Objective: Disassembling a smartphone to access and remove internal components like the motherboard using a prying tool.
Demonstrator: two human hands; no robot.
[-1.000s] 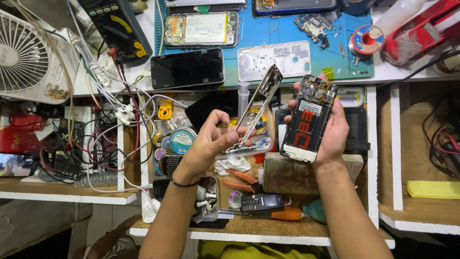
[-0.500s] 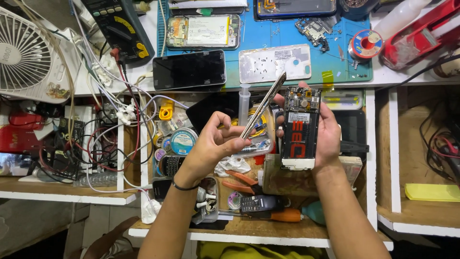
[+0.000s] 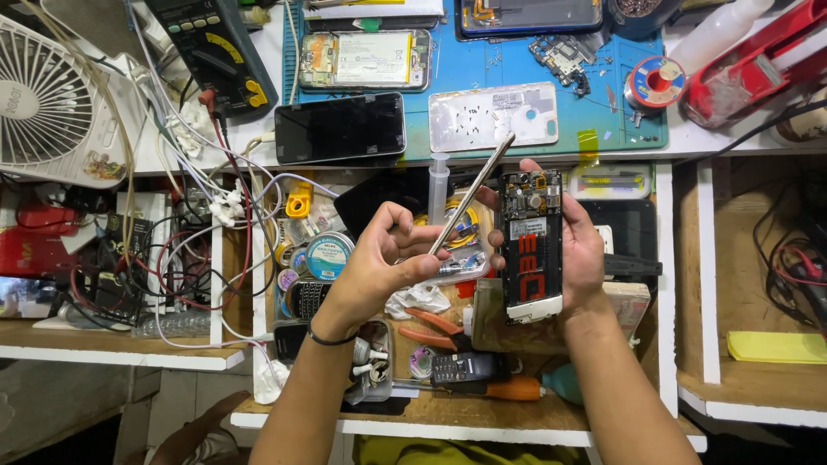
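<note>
My right hand (image 3: 579, 250) holds an opened phone (image 3: 531, 244) upright, back cover off, its circuit board and dark battery facing me. My left hand (image 3: 376, 267) pinches metal tweezers (image 3: 472, 195), which slant up and to the right; their tip sits just left of the phone's top corner, apart from it. Both hands hover over an open drawer (image 3: 448, 405) crammed with small tools. Behind them on the bench lies a blue work mat (image 3: 508, 60) with a white phone back cover (image 3: 493, 116) on it.
A black phone (image 3: 339, 127) lies face up left of the mat, another opened phone (image 3: 363, 58) above it. A multimeter (image 3: 211, 52), white fan (image 3: 52, 103) and tangled wires (image 3: 185, 241) fill the left. Solder spool (image 3: 655, 83) and red tool (image 3: 749, 65) at right. Pliers (image 3: 435, 331) in the drawer.
My right hand has turned the phone from tilted to upright and shifted it slightly left. The tweezers have swung up, their tip now near the phone's top corner.
</note>
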